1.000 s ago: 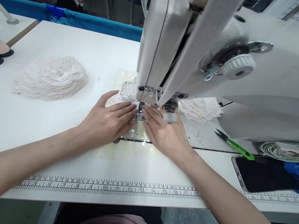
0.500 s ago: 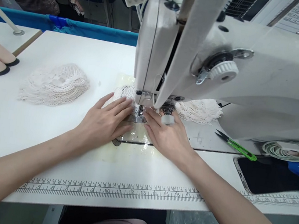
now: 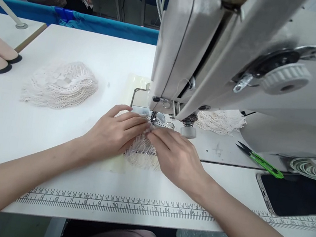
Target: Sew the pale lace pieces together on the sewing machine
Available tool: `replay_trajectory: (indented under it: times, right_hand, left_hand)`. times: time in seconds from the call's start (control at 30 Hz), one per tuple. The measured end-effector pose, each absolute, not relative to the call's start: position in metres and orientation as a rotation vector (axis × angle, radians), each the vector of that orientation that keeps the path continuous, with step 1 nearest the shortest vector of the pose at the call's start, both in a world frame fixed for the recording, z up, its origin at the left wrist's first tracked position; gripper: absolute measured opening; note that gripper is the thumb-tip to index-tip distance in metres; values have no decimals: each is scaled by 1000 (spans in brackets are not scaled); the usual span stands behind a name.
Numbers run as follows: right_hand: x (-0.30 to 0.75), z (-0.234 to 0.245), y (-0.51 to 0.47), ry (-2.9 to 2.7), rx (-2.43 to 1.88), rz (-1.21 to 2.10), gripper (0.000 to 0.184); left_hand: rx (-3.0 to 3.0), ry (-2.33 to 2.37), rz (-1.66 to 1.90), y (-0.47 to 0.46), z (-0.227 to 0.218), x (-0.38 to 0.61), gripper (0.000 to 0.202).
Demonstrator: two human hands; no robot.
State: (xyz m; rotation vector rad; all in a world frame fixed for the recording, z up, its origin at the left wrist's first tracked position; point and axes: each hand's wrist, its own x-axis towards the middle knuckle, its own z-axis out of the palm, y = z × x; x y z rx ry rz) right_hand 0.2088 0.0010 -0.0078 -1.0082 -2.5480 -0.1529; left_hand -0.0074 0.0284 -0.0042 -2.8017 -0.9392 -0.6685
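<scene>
At the middle of the frame, a lace piece (image 3: 141, 156) is held on the worktop (image 3: 25, 139) below the head of the sewing machine (image 3: 174, 42). Its dotted upper band is set at the presser foot (image 3: 153, 117), while its looser part is spread toward the bottom of the frame, between the hands. By the left hand (image 3: 110, 133), the lace is pressed from the left, the fingers laid nearly flat; by the right hand (image 3: 180, 159), it is pressed from the right, the fingers bent and drawn together. The hands are brought almost tip to tip just below the foot. Whether the lace is pinched under the fingers or only held down cannot be told.

The work on this piece is judged to be under way: the band is placed at the foot, and the piece is not yet freed from it. How much of the band is stitched cannot be made out. More lace is stacked in the left pile (image 3: 62, 85) and in the right pile (image 3: 220, 120), partly hidden by the machine; which of these is finished and which is left is not shown. Snips (image 3: 260, 160) are laid at the right of the frame, apart from both hands.
</scene>
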Motion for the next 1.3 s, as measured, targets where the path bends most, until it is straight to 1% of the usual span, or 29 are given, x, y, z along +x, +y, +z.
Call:
replay_trajectory:
  times: [0.13,0.33,0.5,1.0,1.3]
  right_hand:
    - [213,-9,5,-2580,-1181,-164,35]
    - [215,-9,11,-2590,-1210,-266,34]
    - [216,-9,12,-2616,-1205,-343,36]
    - [217,-15,16,-2603,-1152,-364,24]
    - [221,-11,17,-2606,-1122,-383,28]
  left_hand:
    - [-2796,-983,-629,25,-5,-5,28]
    - [-2785,-931,-535,22,-2,-4,29]
    - [-2760,-928,-507,23,-2,-5,28]
    - [-2732,-961,-536,22,-2,-3,29]
    - [-2733,-947,-550,23,-2,-2,34]
